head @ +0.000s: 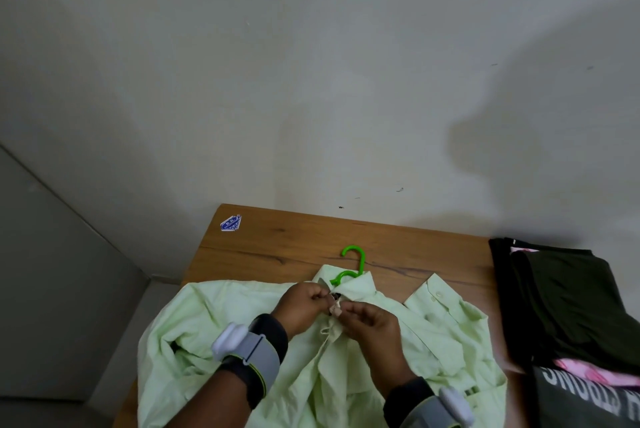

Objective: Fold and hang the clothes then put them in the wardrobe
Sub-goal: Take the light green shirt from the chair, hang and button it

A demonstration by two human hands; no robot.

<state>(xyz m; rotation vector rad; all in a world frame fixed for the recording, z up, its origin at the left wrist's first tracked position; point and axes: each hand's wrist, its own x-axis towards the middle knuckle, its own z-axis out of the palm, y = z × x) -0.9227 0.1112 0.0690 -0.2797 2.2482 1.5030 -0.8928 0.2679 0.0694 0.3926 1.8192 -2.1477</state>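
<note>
A pale green button shirt (214, 330) lies spread on the wooden table (277, 247), collar toward the wall. A bright green plastic hanger (353, 263) sits inside it, only its hook sticking out past the collar. My left hand (304, 306) pinches the shirt's front edge just below the collar. My right hand (367, 323) pinches the opposite edge right beside it, fingertips of both hands nearly touching at the top button. One cuffed sleeve (433, 292) lies folded over at the right.
A stack of dark folded clothes (561, 296) with pink fabric and a printed grey garment (588, 400) sits at the table's right. A blue sticker (231, 223) marks the far left corner. The table backs onto a plain wall; floor lies to the left.
</note>
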